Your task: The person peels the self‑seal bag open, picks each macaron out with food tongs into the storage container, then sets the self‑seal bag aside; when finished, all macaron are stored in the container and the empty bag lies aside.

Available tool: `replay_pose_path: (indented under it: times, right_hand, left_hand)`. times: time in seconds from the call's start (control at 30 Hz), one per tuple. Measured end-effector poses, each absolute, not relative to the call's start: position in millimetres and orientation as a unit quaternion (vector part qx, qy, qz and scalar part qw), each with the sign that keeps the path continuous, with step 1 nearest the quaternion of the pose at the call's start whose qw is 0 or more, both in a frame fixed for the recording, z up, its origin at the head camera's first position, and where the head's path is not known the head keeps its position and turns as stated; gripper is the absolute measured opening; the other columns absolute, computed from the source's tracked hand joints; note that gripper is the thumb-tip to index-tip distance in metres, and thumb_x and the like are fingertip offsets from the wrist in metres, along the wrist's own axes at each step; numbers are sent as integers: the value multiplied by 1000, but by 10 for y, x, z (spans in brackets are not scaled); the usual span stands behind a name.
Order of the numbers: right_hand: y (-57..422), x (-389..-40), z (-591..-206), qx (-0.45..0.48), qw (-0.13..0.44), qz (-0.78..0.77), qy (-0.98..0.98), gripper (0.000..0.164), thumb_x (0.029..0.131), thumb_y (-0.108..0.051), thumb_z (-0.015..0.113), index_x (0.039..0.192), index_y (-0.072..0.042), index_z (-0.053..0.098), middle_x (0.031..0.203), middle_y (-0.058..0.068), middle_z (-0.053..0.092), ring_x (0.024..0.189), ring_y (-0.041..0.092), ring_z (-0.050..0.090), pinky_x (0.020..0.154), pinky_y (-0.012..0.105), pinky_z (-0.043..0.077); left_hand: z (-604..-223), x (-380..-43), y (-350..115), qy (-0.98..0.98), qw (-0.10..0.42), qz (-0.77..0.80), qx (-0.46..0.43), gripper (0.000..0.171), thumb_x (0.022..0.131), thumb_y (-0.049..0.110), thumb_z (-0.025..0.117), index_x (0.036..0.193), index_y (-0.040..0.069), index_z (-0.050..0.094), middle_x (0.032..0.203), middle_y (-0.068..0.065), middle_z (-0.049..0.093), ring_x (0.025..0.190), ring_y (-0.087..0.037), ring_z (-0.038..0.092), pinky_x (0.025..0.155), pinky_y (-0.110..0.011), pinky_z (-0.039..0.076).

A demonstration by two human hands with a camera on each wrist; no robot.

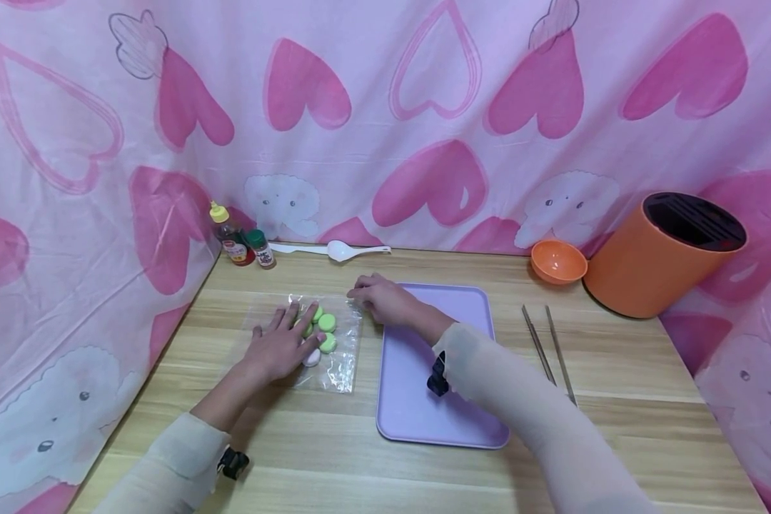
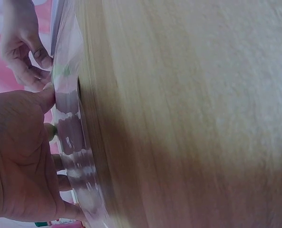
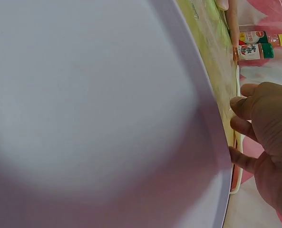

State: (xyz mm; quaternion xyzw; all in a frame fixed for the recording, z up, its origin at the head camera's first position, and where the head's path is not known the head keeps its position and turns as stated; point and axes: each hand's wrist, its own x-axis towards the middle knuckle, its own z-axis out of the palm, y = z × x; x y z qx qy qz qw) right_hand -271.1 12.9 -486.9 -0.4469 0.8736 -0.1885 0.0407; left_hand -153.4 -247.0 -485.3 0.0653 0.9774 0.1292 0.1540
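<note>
A clear plastic bag [image 1: 340,375] lies on the table, holding several round green macaron-like pieces [image 1: 326,323] and a pale one [image 1: 312,358]. My left hand [image 1: 281,348] is spread over the bag, its straight fingers resting on it and partly covering the contents. At the bag's far right corner, my right hand [image 1: 385,300] has its thumb and fingers bent together, pinching the edge. The left wrist view has the left palm [image 2: 22,147] beside the bag, with the right hand [image 2: 24,47] beyond it. Curled fingers of the right hand [image 3: 269,128] show past the tray rim in the right wrist view.
A purple tray [image 1: 424,407] lies under my right forearm. Metal chopsticks [image 1: 540,346] are to its right. Behind stand an orange bowl [image 1: 557,263] and an orange knife block [image 1: 649,264]. A syrup bottle [image 1: 231,239], a green-capped shaker [image 1: 260,250] and a white spoon [image 1: 343,250] line the back left.
</note>
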Motion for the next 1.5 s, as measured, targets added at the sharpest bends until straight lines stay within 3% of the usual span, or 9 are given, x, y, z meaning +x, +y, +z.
replay_pose_path:
  times: [0.13, 0.3, 0.73, 1.03, 1.3, 1.5]
  right_hand:
    - [143, -2698, -4877, -438, 36, -189, 878, 23, 106, -11, 73, 125, -17, 83, 128, 4, 71, 116, 27, 59, 96, 48, 56]
    - [174, -2681, -4870, -439, 22, -179, 880, 12, 107, -19, 75, 113, -21, 85, 122, 0, 71, 116, 26, 58, 99, 53, 53]
    - [221, -2673, -4914, -461, -24, -107, 881, 9, 107, -22, 75, 109, -26, 82, 115, -5, 74, 117, 23, 61, 113, 66, 48]
    - [231, -2666, -4934, -465, -38, -55, 883, 9, 112, -26, 67, 114, -23, 75, 116, -6, 72, 116, 20, 59, 114, 64, 49]
    - [363, -2676, -4959, -472, -35, -93, 876, 11, 112, -11, 63, 109, -18, 71, 112, -2, 69, 114, 24, 57, 102, 53, 54]
    - [374, -2630, -4928, -490, -43, -95, 865, 11, 109, -16, 70, 116, -21, 77, 124, 0, 69, 120, 26, 58, 104, 55, 55]
  left_hand:
    - [-4859, -1536, -2467, 977, 155, 129, 64, 77, 117, 65, 31, 180, 26, 9, 185, -26, 6, 169, -58, 4, 122, -94, 12]
    - [-4848, -1535, -2461, 977, 157, 131, 64, 77, 117, 64, 32, 180, 26, 9, 185, -26, 5, 169, -58, 4, 122, -94, 12]
    - [-4839, -1523, -2462, 976, 159, 134, 65, 78, 117, 63, 32, 180, 24, 10, 185, -26, 6, 170, -58, 4, 122, -94, 11]
    - [-4851, -1535, -2455, 976, 165, 130, 59, 79, 116, 66, 31, 180, 26, 9, 185, -25, 5, 170, -57, 3, 122, -93, 11]
    - [-4840, -1534, -2454, 975, 168, 130, 60, 78, 116, 65, 31, 180, 25, 9, 186, -25, 4, 170, -56, 3, 122, -94, 11]
    - [-4843, -1538, -2452, 975, 172, 132, 56, 79, 116, 66, 30, 180, 26, 8, 186, -24, 3, 170, -56, 1, 123, -93, 9]
